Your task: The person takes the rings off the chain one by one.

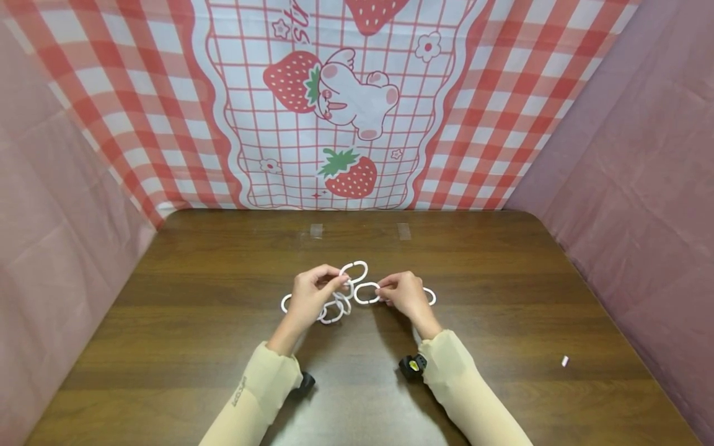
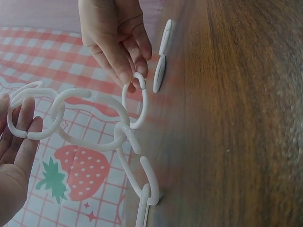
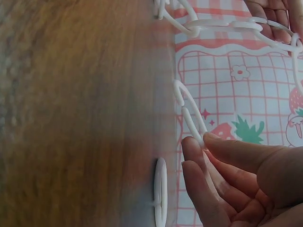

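Note:
My left hand [image 1: 310, 296] grips a chain of white plastic oval links [image 2: 90, 145], each with a narrow gap in its side. One end link [image 1: 365, 265] stands up beyond the left fingertips, while other links [image 1: 333, 321] hang down toward the tabletop. Between thumb and fingertips, my right hand [image 1: 407, 296] pinches a single white link [image 3: 193, 125] by one end. In the head view this link lies just right of the chain; the right wrist view shows a space between them. Part of the chain is hidden behind my left hand.
Loose white links lie on the brown wooden table [image 1: 195, 371]; one link [image 1: 431, 297] shows beside my right hand. A small white piece [image 1: 565, 360] lies far to the right. A strawberry-print cloth [image 1: 357, 93] hangs behind, with tape strips [image 1: 404, 231] near the table's back edge.

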A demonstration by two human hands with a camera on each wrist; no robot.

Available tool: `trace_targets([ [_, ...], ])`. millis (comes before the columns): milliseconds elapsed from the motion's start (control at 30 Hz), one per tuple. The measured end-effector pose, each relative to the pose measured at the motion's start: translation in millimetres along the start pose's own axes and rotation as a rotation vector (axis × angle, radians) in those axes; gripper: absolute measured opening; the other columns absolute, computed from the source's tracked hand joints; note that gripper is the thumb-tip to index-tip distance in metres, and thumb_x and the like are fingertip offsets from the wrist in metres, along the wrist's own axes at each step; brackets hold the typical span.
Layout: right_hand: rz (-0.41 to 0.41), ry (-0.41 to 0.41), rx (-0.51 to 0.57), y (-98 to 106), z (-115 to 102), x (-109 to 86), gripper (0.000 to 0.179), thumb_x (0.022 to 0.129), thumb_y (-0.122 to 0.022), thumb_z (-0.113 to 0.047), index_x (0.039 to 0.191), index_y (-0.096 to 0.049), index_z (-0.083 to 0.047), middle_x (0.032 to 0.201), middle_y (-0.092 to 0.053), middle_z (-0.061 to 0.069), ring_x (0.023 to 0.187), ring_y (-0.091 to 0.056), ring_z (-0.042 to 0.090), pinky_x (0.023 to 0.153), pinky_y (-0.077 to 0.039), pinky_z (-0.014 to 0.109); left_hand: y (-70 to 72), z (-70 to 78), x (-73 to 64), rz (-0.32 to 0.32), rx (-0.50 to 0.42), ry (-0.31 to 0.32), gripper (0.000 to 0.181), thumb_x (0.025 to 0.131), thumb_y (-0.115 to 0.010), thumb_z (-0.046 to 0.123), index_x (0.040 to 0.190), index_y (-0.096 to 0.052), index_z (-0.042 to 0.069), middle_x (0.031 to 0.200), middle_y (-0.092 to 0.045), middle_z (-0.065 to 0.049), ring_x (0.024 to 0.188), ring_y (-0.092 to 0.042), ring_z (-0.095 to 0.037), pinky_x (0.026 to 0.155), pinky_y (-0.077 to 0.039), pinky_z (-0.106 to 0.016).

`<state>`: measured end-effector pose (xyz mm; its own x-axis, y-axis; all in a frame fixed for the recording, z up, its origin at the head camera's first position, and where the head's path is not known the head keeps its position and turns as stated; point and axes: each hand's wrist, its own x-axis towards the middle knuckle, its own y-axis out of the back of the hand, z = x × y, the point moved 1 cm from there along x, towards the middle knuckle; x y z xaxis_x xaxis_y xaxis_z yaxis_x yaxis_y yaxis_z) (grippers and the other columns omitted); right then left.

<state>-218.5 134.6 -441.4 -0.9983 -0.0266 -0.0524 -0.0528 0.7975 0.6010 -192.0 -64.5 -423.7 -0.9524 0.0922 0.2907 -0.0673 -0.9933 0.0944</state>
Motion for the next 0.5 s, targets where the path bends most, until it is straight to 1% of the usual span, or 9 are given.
trace_targets([
  [67, 0.0, 0.004, -0.008, -0.6, 0.1, 0.7, 0.011, 0.08, -0.075, -0.006, 0.088, -0.075, 0.001, 0.07, -0.073, 0.012, 0.054, -0.065, 0.009, 0.052, -0.057, 0.021, -0.1, -0.1, 0.1, -0.003, 0.0, 0.0, 0.012, 0.087, -0.068, 0.0, 0.092, -0.068, -0.01, 0.086, -0.07, -0.028, 0.069, -0.065, 0.003, 0.072, -0.061, -0.026],
  [233, -0.01, 0.009, -0.031, -1.2, 1.0, 2.1, 0.01, 0.08, -0.075, -0.006, 0.088, -0.076, 0.001, 0.07, -0.073, 0.011, 0.053, -0.063, 0.006, 0.051, -0.056, 0.02, -0.1, 0.6, 0.5, -0.003, 0.006, 0.0, 0.011, 0.087, -0.068, 0.001, 0.091, -0.068, -0.01, 0.086, -0.07, -0.028, 0.069, -0.065, 0.003, 0.073, -0.062, -0.035],
  [300, -0.015, 0.007, -0.044, -1.3, 2.0, 2.5, 0.011, 0.08, -0.075, -0.006, 0.088, -0.076, 0.001, 0.071, -0.074, 0.011, 0.053, -0.062, 0.006, 0.051, -0.056, 0.02, 0.1, 1.1, 0.5, 0.0, 0.009, 0.001, 0.011, 0.087, -0.068, 0.001, 0.091, -0.068, -0.009, 0.086, -0.07, -0.027, 0.069, -0.065, 0.003, 0.073, -0.062, -0.036],
  [500, -0.012, 0.002, -0.089, -0.6, 3.7, 2.0, 0.012, 0.079, -0.075, -0.007, 0.089, -0.077, -0.002, 0.076, -0.075, 0.01, 0.052, -0.062, 0.005, 0.051, -0.056, 0.019, 0.9, 1.4, 0.0, 0.003, 0.004, 0.011, 0.011, 0.087, -0.067, 0.0, 0.092, -0.068, -0.01, 0.086, -0.07, -0.028, 0.068, -0.065, 0.003, 0.072, -0.062, -0.031],
])
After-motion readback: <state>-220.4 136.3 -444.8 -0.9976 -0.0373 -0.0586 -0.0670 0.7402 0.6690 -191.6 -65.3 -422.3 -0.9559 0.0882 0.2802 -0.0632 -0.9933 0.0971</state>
